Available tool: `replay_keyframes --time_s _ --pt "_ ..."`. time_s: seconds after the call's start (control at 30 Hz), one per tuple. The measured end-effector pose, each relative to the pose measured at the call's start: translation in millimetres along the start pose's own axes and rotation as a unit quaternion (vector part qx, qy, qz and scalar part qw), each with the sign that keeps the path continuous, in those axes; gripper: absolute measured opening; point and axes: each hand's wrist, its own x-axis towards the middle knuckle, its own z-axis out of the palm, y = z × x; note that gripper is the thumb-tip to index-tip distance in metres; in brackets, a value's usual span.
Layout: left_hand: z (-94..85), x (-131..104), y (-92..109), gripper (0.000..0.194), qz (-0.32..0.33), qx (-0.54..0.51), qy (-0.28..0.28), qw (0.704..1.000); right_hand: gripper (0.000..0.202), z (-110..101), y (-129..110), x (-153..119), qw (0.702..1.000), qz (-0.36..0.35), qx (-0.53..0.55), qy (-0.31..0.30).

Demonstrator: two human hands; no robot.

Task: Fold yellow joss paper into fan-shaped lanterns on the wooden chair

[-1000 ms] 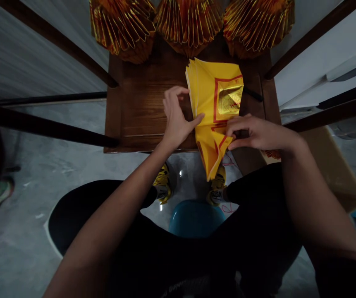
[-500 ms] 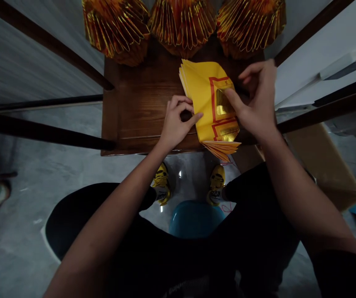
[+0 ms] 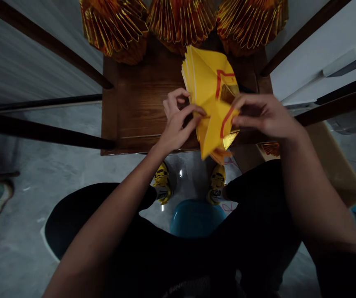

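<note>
A bundle of yellow folded paper [image 3: 205, 74] with red lines and gold foil patches lies over the near right part of a wooden bench seat [image 3: 140, 99]. My left hand [image 3: 179, 120] pinches the bundle's left side between thumb and fingers. With its thumb and fingertips, my right hand [image 3: 258, 114] grips the right edge of a sheet, lifted and folded over across the lower half. The upper left edges fan out in several layers. The lower tip is blurred and hangs past the bench's front edge.
Three pleated red-and-gold paper pieces [image 3: 182, 25] stand along the back of the bench. Dark wooden bars [image 3: 47, 130] run at the left. Below are a blue stool [image 3: 196, 219] and yellow shoes [image 3: 162, 182]. A cardboard box [image 3: 335, 165] sits at the right.
My right hand has closed on the paper's right edge and folded the lower part over toward the left. The left hand stays at the left side, its fingers now further over the paper.
</note>
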Motion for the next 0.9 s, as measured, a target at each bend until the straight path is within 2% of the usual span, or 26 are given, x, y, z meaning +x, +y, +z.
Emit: replay_keyframes --time_s 0.07,0.13,0.17,0.23,0.33,0.4,0.47,0.53,0.6,0.63,0.73,0.83,0.9 --pt "-3.4 -1 4 0.056 0.002 -0.035 -0.002 0.999 0.038 3 10 13 0.987 -0.021 0.059 0.145" --pt "-3.4 -1 5 0.059 -0.007 -0.053 0.010 0.999 0.045 11 26 31 0.951 -0.042 0.058 0.300" --pt "-2.3 0 4 0.058 -0.013 -0.050 0.016 0.999 0.048 15 35 40 0.935 -0.044 0.036 0.350" --pt "1.0 2 1 0.053 -0.017 -0.032 0.018 0.999 0.049 23 48 53 0.908 -0.046 -0.047 0.414" --pt "5.7 6 -4 0.048 -0.019 -0.013 0.022 0.999 0.038 26 42 50 0.878 -0.041 -0.181 0.442" --pt "8.0 7 -7 0.049 -0.020 -0.007 0.029 0.999 0.021 24 24 35 0.888 -0.056 -0.203 0.409" --pt "10.0 7 -11 0.053 -0.018 -0.001 0.031 0.999 0.004 23 4 17 0.933 -0.087 -0.167 0.306" --pt "12.3 7 -14 0.056 -0.011 0.001 0.033 0.999 0.010 23 -8 3 0.971 -0.080 -0.156 0.161" --pt "14.9 7 -16 0.057 -0.001 -0.003 0.043 0.999 0.016 27 -9 -3 0.977 -0.047 -0.203 0.049" --pt "16.1 7 -17 0.057 0.003 -0.006 0.050 0.999 0.018 28 -7 -4 0.972 -0.032 -0.234 0.015" --pt "18.7 7 -20 0.054 0.007 -0.013 0.064 0.998 0.013 28 3 -3 0.965 -0.015 -0.259 -0.042" --pt "17.9 6 -19 0.052 0.007 -0.012 0.078 0.997 0.016 18 6 -2 0.980 -0.011 -0.173 -0.099" --pt "15.3 5 -15 0.058 0.012 -0.006 0.088 0.996 0.025 9 4 -2 0.992 -0.008 -0.085 -0.089"
